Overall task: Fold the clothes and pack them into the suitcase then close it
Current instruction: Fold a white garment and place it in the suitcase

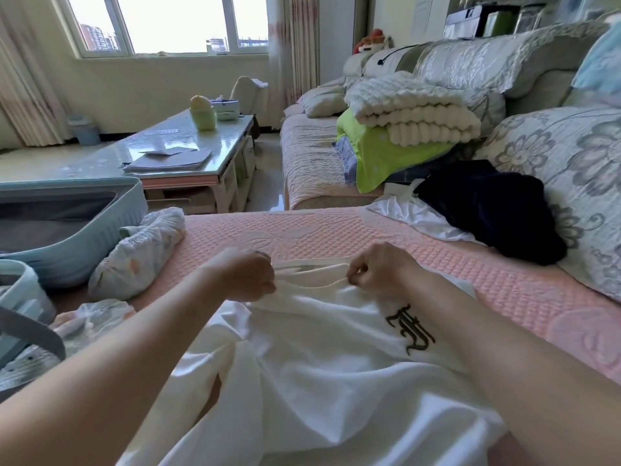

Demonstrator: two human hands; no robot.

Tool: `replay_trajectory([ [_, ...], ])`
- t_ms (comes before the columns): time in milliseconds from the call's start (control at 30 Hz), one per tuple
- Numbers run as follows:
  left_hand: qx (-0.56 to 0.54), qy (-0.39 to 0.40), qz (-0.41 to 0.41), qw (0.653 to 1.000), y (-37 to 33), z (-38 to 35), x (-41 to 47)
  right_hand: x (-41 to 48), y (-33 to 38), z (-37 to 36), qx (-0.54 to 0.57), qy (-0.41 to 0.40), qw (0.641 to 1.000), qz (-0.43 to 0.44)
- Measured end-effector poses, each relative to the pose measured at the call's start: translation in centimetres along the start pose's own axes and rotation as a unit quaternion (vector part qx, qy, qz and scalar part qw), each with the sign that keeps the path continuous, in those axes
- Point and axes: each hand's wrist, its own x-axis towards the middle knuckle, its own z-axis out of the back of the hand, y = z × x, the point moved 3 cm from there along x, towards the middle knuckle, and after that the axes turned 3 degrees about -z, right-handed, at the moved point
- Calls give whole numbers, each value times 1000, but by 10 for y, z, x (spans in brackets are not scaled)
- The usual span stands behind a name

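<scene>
A white T-shirt (319,358) with a dark emblem on its chest lies spread on the pink sofa cover (302,230) in front of me. My left hand (248,274) pinches the shirt's collar area on the left. On the right side of the collar my right hand (376,270) pinches the fabric too. A light blue suitcase (77,240) lies open at the left edge, with a rolled patterned garment (137,250) beside it. A dark navy garment (494,210) and a white one (413,213) lie at the back right of the seat.
A glass-topped coffee table (181,156) with papers and a green container stands behind the suitcase. Folded blankets (410,112) are stacked further along the sofa. Floral cushions (571,183) line the right. More patterned fabric (87,321) lies at the lower left.
</scene>
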Motion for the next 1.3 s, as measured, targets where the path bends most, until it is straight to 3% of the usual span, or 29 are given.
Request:
replay_trajectory([
  [100,7,-143,111,983,7,6,12,3,-10,10,77,-180,980,-29],
  [167,31,-109,201,973,-1,7,22,7,-16,12,109,-258,959,-50],
  [233,34,-44,234,971,-20,4,33,12,-16,2,153,-163,974,-47],
  [300,9,-39,220,975,-43,5,43,7,-20,-7,189,-75,978,-36],
  [433,-127,-166,106,972,-84,21,64,-3,-61,14,189,-163,964,-96],
  [500,-208,-204,56,955,-105,31,71,-11,-85,21,155,-120,968,-156],
  [567,-249,-178,19,952,-126,35,79,-28,-100,20,131,-33,976,-170],
  [700,-42,-63,-16,997,-157,23,92,-54,-123,23,97,15,981,-170],
  [800,23,-3,-20,1000,-171,17,95,-60,-134,32,2,20,984,-174],
  [867,-10,-29,-39,999,-181,18,98,-63,-133,36,23,-5,990,-140],
  [967,-172,-88,-54,980,-194,33,104,-74,-122,57,162,-102,980,-58],
  [1033,-187,-153,-67,968,-197,48,107,-78,-121,74,213,-133,967,-41],
  [1100,-136,-218,-65,964,-193,59,107,-80,-125,83,227,-91,968,-54],
  [1167,-77,-282,-27,956,-184,68,103,-87,-134,85,125,-2,986,-106],
  [1233,-45,-301,28,952,-178,78,100,-101,-144,83,15,81,983,-163],
  [1300,-56,-291,75,952,-172,86,99,-112,-151,85,76,75,980,-170],
])
